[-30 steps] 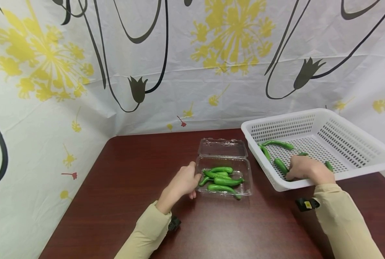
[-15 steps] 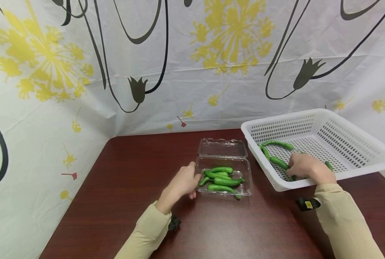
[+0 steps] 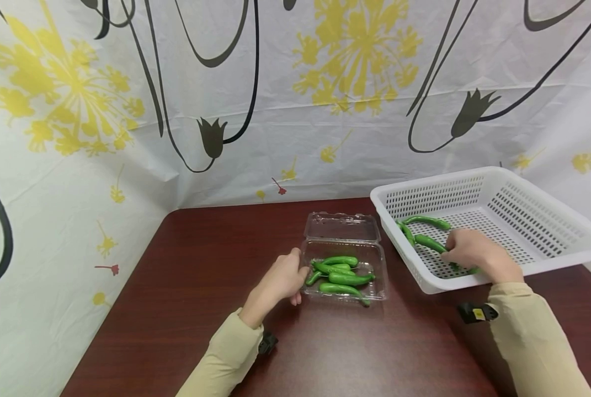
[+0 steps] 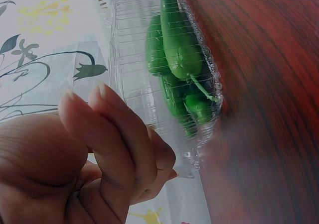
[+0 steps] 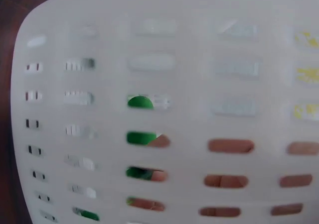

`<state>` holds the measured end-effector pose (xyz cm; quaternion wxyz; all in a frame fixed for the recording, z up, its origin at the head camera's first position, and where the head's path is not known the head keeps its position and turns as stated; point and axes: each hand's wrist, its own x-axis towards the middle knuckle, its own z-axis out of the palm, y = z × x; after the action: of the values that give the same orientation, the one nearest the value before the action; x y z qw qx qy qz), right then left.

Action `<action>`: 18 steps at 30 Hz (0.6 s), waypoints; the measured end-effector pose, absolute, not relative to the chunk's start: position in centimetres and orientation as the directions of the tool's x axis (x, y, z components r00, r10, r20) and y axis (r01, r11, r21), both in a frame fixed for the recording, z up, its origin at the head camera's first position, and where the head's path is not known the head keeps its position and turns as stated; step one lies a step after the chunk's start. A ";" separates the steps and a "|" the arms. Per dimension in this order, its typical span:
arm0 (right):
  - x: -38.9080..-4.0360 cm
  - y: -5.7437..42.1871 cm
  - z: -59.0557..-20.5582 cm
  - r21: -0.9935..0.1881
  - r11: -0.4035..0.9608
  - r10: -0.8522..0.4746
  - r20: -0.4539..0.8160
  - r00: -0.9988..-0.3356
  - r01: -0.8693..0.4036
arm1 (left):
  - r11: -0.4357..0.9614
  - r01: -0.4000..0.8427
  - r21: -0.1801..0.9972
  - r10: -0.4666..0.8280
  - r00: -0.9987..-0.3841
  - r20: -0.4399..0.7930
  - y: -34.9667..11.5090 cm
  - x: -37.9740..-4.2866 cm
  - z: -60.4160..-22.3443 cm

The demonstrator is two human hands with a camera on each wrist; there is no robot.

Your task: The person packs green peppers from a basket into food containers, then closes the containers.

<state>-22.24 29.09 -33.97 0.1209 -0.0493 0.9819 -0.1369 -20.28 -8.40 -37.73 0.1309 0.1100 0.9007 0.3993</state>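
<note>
My left hand (image 3: 280, 275) rests at the left side of a clear plastic clamshell box (image 3: 342, 247), its lid (image 3: 342, 226) folded back. In the left wrist view the fingers (image 4: 124, 139) curl loosely beside the box wall with nothing in them. Several green chili peppers (image 3: 342, 278) lie in the box, one with its tip over the front rim. My right hand (image 3: 479, 253) reaches into the white slotted basket (image 3: 436, 284); thumb and fingers pinch the end of a green chili pepper (image 3: 430, 243). Through the slots in the right wrist view, fingers (image 5: 231, 146) and green pepper (image 5: 139, 138) show.
Two more chili peppers, one along the back (image 3: 426, 221) and one by the left wall (image 3: 406, 234), lie in the basket; others show partly under the hand. The dark red wooden table (image 3: 211, 264) meets a patterned white sheet (image 3: 275, 160) behind.
My right hand has shifted slightly to the right and back within the basket, and the pepper at its fingertips has moved a little toward the back. The left hand and box stay put.
</note>
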 end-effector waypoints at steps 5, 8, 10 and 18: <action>-22.2 29.5 -33.8 -0.288 0.955 -0.131 -0.175 -0.976 -0.076 | 0.659 0.102 0.746 0.307 -0.941 -0.143 -8.4 -20.2 -37.7; -22.2 29.7 -33.6 -0.307 0.949 -0.133 -0.160 -0.978 -0.079 | 0.653 0.103 0.751 0.308 -0.941 -0.139 -8.4 -20.2 -37.7; -22.1 29.8 -33.4 -0.325 0.943 -0.133 -0.160 -0.978 -0.075 | 0.649 0.103 0.754 0.308 -0.942 -0.136 -8.4 -20.2 -37.6; -21.8 29.9 -33.0 -0.356 0.932 -0.120 -0.150 -0.981 -0.060 | 0.650 0.109 0.752 0.312 -0.941 -0.134 -8.5 -20.2 -37.7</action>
<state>-21.77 29.93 -33.03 0.0849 -0.0459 0.9793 -0.1780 -20.22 -8.45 -37.66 0.1266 0.1171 0.8995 0.4014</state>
